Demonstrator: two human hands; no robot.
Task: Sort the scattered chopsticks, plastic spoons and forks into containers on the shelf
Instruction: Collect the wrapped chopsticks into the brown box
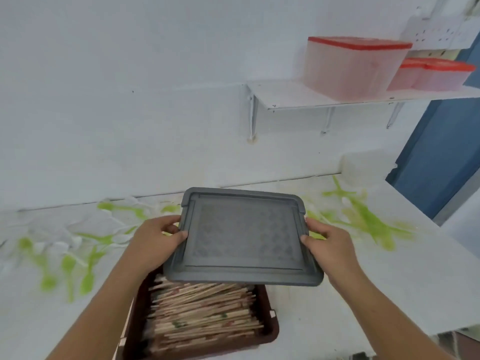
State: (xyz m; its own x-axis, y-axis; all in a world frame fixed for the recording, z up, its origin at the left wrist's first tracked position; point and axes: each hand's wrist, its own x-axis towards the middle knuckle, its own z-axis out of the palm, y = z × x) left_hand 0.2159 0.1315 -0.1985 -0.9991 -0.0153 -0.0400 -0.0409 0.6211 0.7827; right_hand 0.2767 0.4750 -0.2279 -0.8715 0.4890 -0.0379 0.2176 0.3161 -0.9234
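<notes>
The grey lid (pixel 244 237) looks like matt plastic, with smooth borders and a finely patterned, rougher centre panel. The brown box (pixel 270 326) below it is plastic with a slight sheen. The chopsticks (pixel 202 310) are pale bare wood or bamboo, matt, with small printed marks. The green cutlery (pixel 363 216) and white spoons (pixel 75 240) are thin, slightly translucent plastic. The counter (pixel 376 281) is smooth and white, and the wall (pixel 130 100) is matt white paint. The shelf (pixel 285 94) is a smooth white board on white-painted metal brackets (pixel 252 118). The red-lidded containers (pixel 348 71) are frosted, translucent plastic.

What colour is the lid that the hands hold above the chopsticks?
The lid is grey, faintly patterned in the middle; the head view shows it best.
</notes>
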